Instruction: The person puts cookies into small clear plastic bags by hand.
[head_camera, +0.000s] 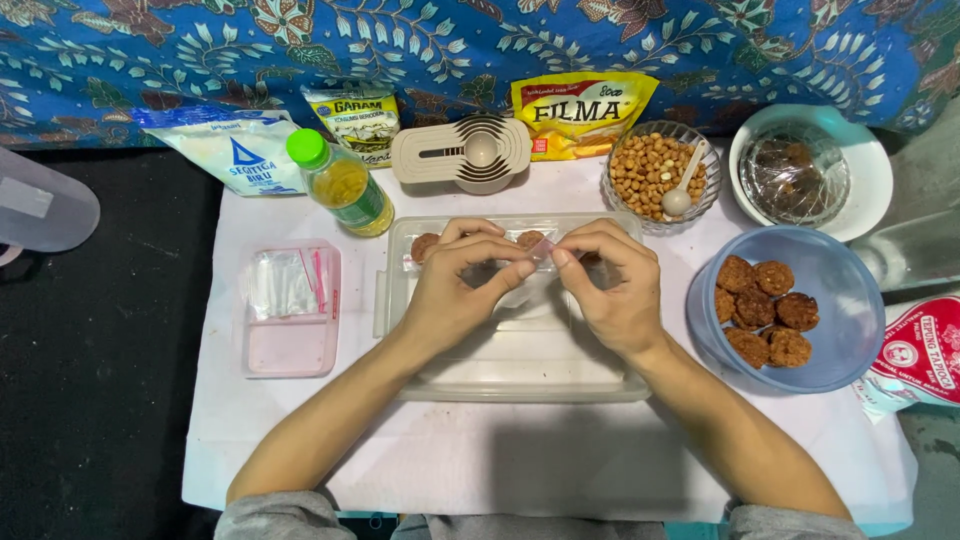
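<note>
My worktop (500, 460) is covered in white. Under my hands sits a clear plastic tray (520, 370). Left of them lie a pink box of small bags (290, 310) and an oil bottle (340, 185); right of them a blue bowl of brown cakes (830, 270); beyond them a glass bowl of peanuts (650, 170).

On your table (560, 460), draped in white cloth, a bottle of yellow oil with a green cap (341, 183) stood beside a pale blue-and-white pouch (232, 150). Behind it you had a small yellow-green packet (356, 118), a beige set of nested measuring spoons (472, 152) and a yellow pouch (583, 112). A glass bowl of peanuts (659, 172) held a white spoon (682, 188). At your right sat a white bowl covered in film (812, 170) and a red-and-white packet (922, 357).
</note>
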